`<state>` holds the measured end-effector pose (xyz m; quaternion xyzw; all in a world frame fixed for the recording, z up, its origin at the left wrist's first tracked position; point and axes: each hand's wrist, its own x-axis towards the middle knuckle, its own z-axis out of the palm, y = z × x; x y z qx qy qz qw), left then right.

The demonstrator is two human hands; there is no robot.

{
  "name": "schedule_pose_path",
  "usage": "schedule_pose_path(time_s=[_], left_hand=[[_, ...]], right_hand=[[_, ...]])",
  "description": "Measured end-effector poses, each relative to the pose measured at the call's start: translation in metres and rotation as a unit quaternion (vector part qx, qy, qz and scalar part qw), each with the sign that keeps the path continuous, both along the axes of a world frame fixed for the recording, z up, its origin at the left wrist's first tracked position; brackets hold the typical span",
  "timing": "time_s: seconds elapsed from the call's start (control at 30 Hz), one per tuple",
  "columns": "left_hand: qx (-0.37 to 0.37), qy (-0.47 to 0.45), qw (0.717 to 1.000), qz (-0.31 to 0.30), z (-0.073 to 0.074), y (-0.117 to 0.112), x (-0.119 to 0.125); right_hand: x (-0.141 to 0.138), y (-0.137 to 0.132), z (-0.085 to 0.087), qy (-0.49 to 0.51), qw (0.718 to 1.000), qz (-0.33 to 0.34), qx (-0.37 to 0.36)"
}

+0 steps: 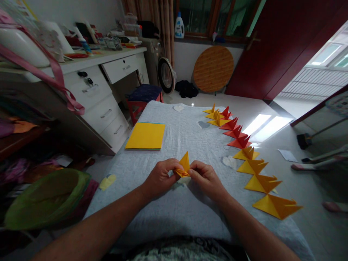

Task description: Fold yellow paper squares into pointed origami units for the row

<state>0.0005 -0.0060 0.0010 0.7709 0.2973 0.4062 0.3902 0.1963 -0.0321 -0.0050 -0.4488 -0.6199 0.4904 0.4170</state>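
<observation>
Between my two hands, just above the cloth-covered table, is a small folded yellow origami paper with one pointed flap standing up. My left hand pinches its left side between thumb and fingers. At the paper's right edge, my right hand pinches it with thumb and forefinger. A stack of square yellow paper lies flat beyond my left hand. Along the table's right side runs a line of folded paper cranes: yellow cranes nearest me, red cranes farther on, and more yellow cranes at the far end.
A light blue cloth covers the table. At left stand a white desk and a green basket. Beyond the far edge are a stool, an open washing machine and a round wooden tabletop.
</observation>
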Motion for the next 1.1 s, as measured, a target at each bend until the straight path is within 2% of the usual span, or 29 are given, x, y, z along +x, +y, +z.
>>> schedule_pose_path(time_s=[0.1, 0.23, 0.47, 0.77, 0.93, 1.03, 1.1], left_hand=[[-0.053, -0.011, 0.999, -0.005, 0.0013, -0.0009, 0.0007], [-0.099, 0.007, 0.995, -0.003, 0.0004, -0.0011, 0.0014], [-0.15, 0.008, 0.986, -0.069, -0.001, -0.0022, 0.0026], [-0.178, 0.023, 0.977, -0.117, 0.0029, -0.0032, 0.0041], [-0.207, -0.002, 0.973, -0.106, 0.0003, -0.0022, 0.0033], [-0.221, -0.015, 0.971, -0.094, -0.0014, -0.0015, 0.0025], [-0.229, -0.022, 0.968, -0.098, -0.0019, -0.0014, 0.0021]], right_hand=[[0.0004, 0.002, -0.0017, 0.036, 0.998, 0.012, -0.045], [-0.0015, 0.0029, -0.0018, 0.048, 0.997, 0.006, -0.061], [-0.0003, 0.0035, 0.0041, 0.074, 0.997, -0.006, -0.025], [0.0043, 0.0058, 0.0058, 0.105, 0.993, -0.056, -0.013], [0.0054, 0.0057, 0.0024, 0.182, 0.98, -0.055, -0.061], [0.0044, 0.0045, -0.0014, 0.237, 0.965, -0.022, -0.111], [0.0029, 0.0037, -0.0032, 0.228, 0.965, 0.002, -0.127]])
